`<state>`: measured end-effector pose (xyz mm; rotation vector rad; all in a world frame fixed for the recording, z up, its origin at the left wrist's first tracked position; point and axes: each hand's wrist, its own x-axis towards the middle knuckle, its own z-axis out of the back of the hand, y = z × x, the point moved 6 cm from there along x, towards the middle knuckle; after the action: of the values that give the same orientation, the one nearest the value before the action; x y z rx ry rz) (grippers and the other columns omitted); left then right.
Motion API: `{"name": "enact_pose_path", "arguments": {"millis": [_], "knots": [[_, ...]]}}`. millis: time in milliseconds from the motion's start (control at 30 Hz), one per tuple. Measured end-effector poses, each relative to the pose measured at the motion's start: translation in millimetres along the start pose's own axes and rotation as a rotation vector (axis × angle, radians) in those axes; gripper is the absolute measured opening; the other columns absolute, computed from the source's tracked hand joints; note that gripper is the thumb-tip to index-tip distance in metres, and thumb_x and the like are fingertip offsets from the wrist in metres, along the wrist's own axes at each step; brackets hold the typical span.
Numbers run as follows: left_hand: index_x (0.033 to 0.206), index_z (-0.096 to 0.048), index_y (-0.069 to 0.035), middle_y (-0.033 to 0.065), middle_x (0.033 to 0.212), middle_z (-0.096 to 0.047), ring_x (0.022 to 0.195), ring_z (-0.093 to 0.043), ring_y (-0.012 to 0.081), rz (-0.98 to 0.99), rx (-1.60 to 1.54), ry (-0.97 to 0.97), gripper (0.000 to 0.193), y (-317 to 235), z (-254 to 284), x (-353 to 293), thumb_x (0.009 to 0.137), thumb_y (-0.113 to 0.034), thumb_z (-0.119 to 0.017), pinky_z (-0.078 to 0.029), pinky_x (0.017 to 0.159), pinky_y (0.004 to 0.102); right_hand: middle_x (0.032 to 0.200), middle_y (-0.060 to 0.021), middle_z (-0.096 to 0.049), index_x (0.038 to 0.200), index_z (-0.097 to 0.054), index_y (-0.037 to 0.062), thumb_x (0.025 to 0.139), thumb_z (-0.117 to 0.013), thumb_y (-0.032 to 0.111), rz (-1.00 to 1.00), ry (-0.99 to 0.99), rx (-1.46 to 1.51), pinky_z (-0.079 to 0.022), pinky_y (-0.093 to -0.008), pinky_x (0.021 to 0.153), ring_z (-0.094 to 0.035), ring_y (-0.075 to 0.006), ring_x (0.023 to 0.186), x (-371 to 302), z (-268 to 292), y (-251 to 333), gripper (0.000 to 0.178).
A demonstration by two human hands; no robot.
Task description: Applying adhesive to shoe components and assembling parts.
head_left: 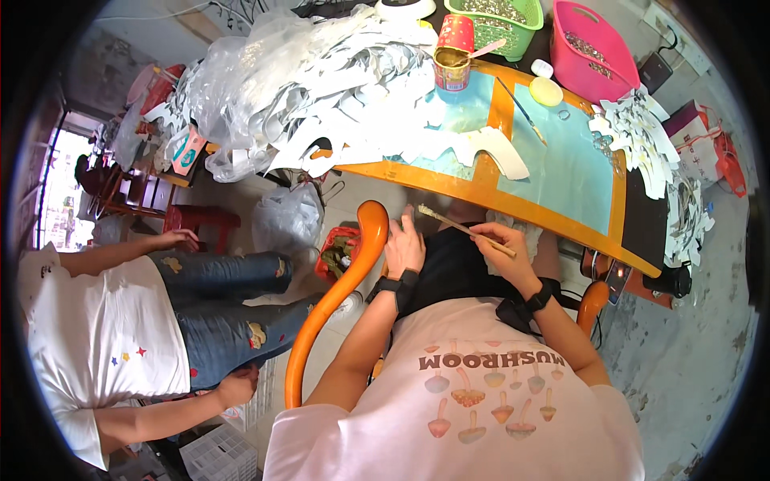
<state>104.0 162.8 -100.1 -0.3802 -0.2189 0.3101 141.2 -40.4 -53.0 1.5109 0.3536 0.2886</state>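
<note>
My right hand (505, 247) is closed around a brush (461, 228) with a pale wooden handle. The brush lies slantwise over my lap, its clotted, whitish bristles pointing up and left. Close to those bristles is my left hand (403, 248), its fingers stretched upward and somewhat apart, with nothing visible in them. Both hands are in front of the table edge, above my dark shorts. On the table (484, 172), a curved white piece (501, 152) lies at the near edge. Farther back stands an open can (452, 70) with brownish contents and a pinkish stick across its rim.
White cut pieces (345, 88) and clear plastic heap up on the left. Green (513, 32) and pink (581, 60) baskets stand at the back. A thin brush (521, 111) lies on the tabletop. An orange chair armrest (337, 301) separates me from a seated person (112, 329).
</note>
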Motion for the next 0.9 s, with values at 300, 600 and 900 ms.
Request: {"name": "enact_pose_path", "arguments": {"millis": [300,600,900], "knots": [[0.118,-0.045,-0.006,0.0212,0.098,-0.053,0.084,-0.058,0.041,-0.288,-0.342,-0.31,0.043,-38,70,-7,0.08,-0.009,-0.065,-0.049,0.068,0.0463,0.09,-0.0052,-0.067,0.107,-0.064,-0.0027,0.089,-0.058,0.006,-0.043,-0.027,0.15,-0.049,-0.0206,0.072,-0.062,-0.0081,0.081,-3,8,-2,0.021],[0.137,-0.017,0.002,0.0175,0.116,-0.044,0.105,-0.047,0.0234,-0.628,-0.614,-0.545,0.074,-172,213,133,0.083,-0.007,-0.067,-0.036,0.097,0.0363,0.106,-0.0114,-0.065,0.111,-0.061,-0.0032,0.099,-0.046,0.024,-0.167,0.055,0.328,-0.052,-0.0273,0.083,-0.064,-0.0161,0.091,-10,21,13,0.033],[0.12,-0.032,0.0,0.0171,0.102,-0.056,0.09,-0.058,0.0251,-0.705,-0.753,-0.216,0.051,-187,129,223,0.087,-0.019,-0.065,-0.046,0.08,0.0349,0.098,-0.0104,-0.065,0.1,-0.061,-0.0011,0.093,-0.056,0.015,-0.214,-0.057,0.392,-0.055,-0.0287,0.08,-0.065,-0.0154,0.089,-60,77,40,0.018]]}}
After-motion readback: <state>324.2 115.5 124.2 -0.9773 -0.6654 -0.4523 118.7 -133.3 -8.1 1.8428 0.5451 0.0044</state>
